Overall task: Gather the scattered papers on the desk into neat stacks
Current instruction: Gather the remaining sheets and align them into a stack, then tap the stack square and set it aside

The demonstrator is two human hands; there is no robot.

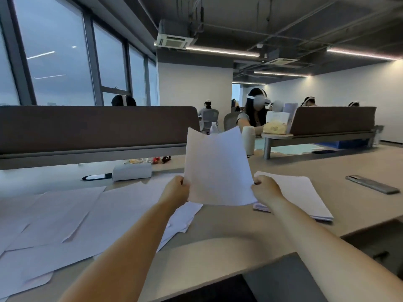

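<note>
A white sheet of paper (218,166) stands upright above the desk, held at its two lower side edges. My left hand (175,189) pinches its left edge and my right hand (265,189) pinches its right edge. Behind my right hand a neat stack of white papers (305,197) lies flat on the desk. To the left, several loose white sheets (72,216) lie scattered and overlapping across the desk (229,247), reaching the near edge.
A grey box (132,171) and a dark flat device (96,177) sit by the brown partition (98,127). A grey remote-like bar (373,184) lies at the right. A white bottle (248,140) stands behind the sheet. Other people sit at desks beyond.
</note>
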